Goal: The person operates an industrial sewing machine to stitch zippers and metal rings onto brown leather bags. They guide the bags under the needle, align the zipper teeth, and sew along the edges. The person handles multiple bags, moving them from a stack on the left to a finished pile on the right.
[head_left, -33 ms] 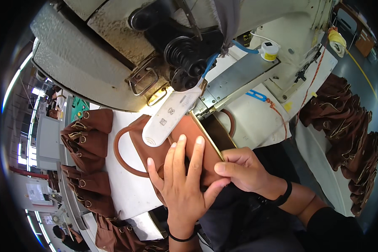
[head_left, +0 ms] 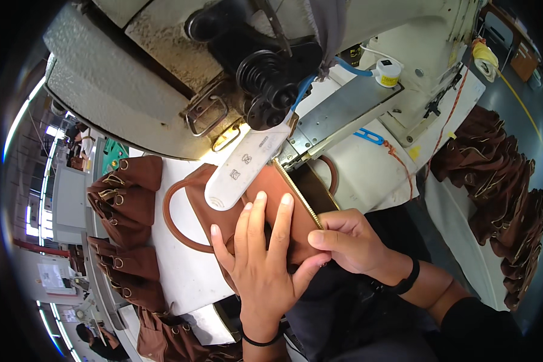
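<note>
A brown leather handbag lies under the sewing machine's head, its gold zipper teeth running along the opened edge. One rounded handle loops out on the left, and part of a second handle shows beyond the zipper. My left hand rests flat on the leather with fingers spread. Between thumb and fingers, my right hand pinches the bag's zipper edge at its near end. A white rounded bar on the machine covers part of the bag; the stitching point is hidden.
The sewing machine's big head fills the top, with a metal arm reaching right. Brown bags stand stacked at left; more brown pieces hang at right. A blue plastic tool lies beside an orange cord. Another person sits far lower left.
</note>
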A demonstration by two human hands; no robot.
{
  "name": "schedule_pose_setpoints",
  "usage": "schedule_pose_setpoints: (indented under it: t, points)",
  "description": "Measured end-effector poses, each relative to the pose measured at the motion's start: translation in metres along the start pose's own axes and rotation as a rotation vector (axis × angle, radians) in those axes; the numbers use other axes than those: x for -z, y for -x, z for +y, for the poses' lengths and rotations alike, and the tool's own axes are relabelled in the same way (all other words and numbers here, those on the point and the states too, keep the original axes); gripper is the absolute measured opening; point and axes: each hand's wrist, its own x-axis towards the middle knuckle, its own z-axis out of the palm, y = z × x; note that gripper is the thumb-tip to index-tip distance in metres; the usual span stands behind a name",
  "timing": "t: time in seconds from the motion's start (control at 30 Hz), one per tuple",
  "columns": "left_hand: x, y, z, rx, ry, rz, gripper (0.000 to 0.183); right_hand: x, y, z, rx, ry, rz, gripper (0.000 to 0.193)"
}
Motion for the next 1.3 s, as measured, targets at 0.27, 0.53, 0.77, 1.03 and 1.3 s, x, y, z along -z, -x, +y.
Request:
schedule_pose_setpoints:
  t: [0.27,0.53,0.77,1.03,1.3]
  points:
    - [0.001,-0.009,-0.005,-0.002,0.023,-0.016,0.084,0.0,-0.011,-0.003,-0.007,-0.01,0.023,0.031]
    - [-0.005,-0.016,-0.007,-0.014,0.042,0.038,0.073,0.004,-0.021,-0.003,0.007,-0.007,0.021,0.029]
    - [-0.017,-0.014,-0.005,-0.02,0.122,0.099,0.059,0.004,-0.027,-0.006,-0.011,0.03,0.008,0.029]
    - [-0.029,-0.031,-0.021,-0.042,0.16,0.204,0.053,0.005,-0.052,-0.006,-0.004,0.132,0.048,0.03]
    - [-0.053,-0.045,-0.031,-0.048,0.33,0.403,0.04,0.0,-0.072,-0.019,0.044,0.327,0.171,0.03]
